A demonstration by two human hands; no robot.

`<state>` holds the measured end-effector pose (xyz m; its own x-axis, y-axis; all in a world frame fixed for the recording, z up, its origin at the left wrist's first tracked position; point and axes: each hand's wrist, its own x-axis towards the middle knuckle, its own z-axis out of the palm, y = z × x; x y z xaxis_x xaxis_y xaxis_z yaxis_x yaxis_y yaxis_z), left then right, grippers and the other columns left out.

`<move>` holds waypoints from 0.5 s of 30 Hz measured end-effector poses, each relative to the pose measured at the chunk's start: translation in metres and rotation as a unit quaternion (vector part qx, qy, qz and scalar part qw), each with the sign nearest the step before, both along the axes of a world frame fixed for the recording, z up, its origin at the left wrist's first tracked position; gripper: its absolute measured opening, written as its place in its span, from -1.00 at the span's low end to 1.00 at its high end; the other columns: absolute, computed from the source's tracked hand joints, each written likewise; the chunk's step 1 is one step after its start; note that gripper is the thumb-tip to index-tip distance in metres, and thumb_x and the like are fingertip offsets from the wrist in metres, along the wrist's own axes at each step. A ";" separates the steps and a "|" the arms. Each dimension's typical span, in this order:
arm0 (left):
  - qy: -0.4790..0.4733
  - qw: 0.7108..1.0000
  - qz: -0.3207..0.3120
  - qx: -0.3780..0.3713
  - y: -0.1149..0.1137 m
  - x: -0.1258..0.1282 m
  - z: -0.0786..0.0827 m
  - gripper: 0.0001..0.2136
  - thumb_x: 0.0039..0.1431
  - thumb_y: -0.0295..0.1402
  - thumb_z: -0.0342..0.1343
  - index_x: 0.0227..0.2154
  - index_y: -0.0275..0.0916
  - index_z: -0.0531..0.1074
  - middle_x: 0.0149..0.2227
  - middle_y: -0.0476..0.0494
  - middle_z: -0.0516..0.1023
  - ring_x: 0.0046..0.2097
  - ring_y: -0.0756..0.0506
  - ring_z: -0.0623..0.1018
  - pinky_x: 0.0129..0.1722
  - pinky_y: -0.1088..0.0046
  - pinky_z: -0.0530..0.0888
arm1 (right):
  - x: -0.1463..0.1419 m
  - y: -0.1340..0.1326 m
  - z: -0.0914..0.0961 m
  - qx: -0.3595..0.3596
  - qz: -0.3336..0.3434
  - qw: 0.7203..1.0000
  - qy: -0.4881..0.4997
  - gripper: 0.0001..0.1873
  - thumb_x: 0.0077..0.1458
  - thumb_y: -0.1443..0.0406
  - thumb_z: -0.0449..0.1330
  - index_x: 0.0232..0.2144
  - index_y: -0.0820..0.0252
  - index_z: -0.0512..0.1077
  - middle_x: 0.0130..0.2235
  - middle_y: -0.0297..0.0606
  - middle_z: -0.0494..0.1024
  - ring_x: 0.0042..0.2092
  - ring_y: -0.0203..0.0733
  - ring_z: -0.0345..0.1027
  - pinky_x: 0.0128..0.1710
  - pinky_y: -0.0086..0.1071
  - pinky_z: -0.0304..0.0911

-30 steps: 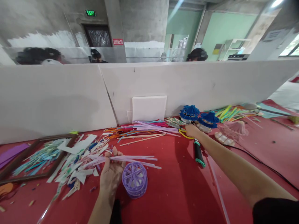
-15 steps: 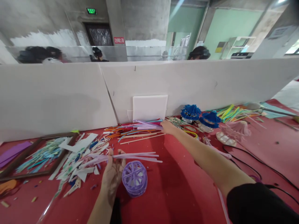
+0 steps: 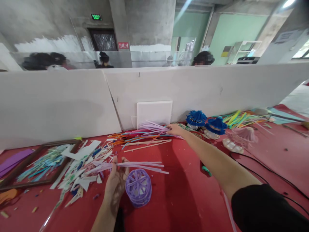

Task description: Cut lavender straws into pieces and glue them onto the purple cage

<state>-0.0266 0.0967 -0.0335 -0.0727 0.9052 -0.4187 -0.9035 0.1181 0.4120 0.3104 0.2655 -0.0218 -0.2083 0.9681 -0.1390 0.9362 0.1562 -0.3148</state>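
My left hand [image 3: 117, 174] is closed on a few pale lilac pipe cleaners [image 3: 145, 165], which stick out to the right above the red tabletop. Just right of that hand stands a purple round basket-like piece [image 3: 138, 187] with a spoked top, made of the same kind of stems. My right hand [image 3: 175, 129] reaches to the back of the table, its fingers closed on the right end of a lilac bunch of pipe cleaners [image 3: 154, 127]. Beneath that bunch lies a pile of orange, blue and pink pipe cleaners [image 3: 130, 137]. The right fingertips are partly hidden.
White paper scraps [image 3: 84, 149] and a brown frame [image 3: 50, 183] lie left. Blue fringed pieces [image 3: 196, 118], a pink fringed piece [image 3: 243, 137] and black cables [image 3: 256, 170] are right. A white partition [image 3: 205, 87] borders the back; people's heads show beyond it.
The lilac bunch at my right hand has shifted and its left end is raised and more fanned out. My left hand stays nearly in place. The view has tilted slightly.
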 end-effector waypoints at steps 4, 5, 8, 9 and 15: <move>0.004 1.000 0.006 0.007 0.000 0.002 0.002 -0.60 0.37 -0.38 -0.30 0.00 -0.11 0.44 -0.40 -0.14 0.59 -0.34 -0.02 0.63 -0.25 0.43 0.58 | 0.006 0.000 0.000 -0.010 0.004 1.000 0.028 -0.67 0.22 0.22 0.13 0.00 0.22 0.34 0.01 -0.16 0.42 -0.07 -0.12 0.39 -0.11 -0.14 0.37; 0.004 1.000 0.007 0.008 0.000 0.003 0.002 -0.61 0.37 -0.38 -0.29 0.00 -0.11 0.43 -0.40 -0.14 0.59 -0.35 -0.02 0.63 -0.24 0.43 0.58 | 0.007 -0.001 0.000 -0.007 0.004 0.999 0.032 -0.67 0.22 0.22 0.13 0.00 0.22 0.34 0.01 -0.16 0.42 -0.07 -0.12 0.39 -0.11 -0.14 0.37; 0.005 1.000 0.009 0.010 0.000 0.003 0.001 -0.62 0.37 -0.38 -0.28 0.01 -0.12 0.42 -0.40 -0.12 0.58 -0.34 -0.02 0.63 -0.24 0.43 0.58 | 0.006 -0.003 0.000 0.010 0.000 0.999 0.034 -0.68 0.22 0.22 0.12 -0.01 0.21 0.34 0.01 -0.16 0.42 -0.07 -0.12 0.38 -0.11 -0.14 0.36; 0.005 1.000 0.010 0.010 0.000 0.003 0.000 -0.63 0.37 -0.38 -0.27 0.01 -0.12 0.42 -0.39 -0.12 0.58 -0.34 -0.02 0.63 -0.24 0.42 0.58 | 0.005 -0.004 0.000 0.017 -0.001 0.999 0.030 -0.69 0.22 0.22 0.12 -0.01 0.21 0.35 0.01 -0.16 0.42 -0.07 -0.13 0.38 -0.11 -0.14 0.36; -0.002 1.000 0.007 0.004 0.000 0.002 0.000 -0.62 0.37 -0.39 -0.28 0.00 -0.11 0.43 -0.35 -0.15 0.59 -0.32 -0.02 0.63 -0.22 0.45 0.57 | -0.011 -0.006 0.000 0.075 0.022 0.997 0.009 -0.69 0.22 0.22 0.12 -0.01 0.20 0.34 0.02 -0.16 0.41 -0.06 -0.12 0.38 -0.09 -0.14 0.36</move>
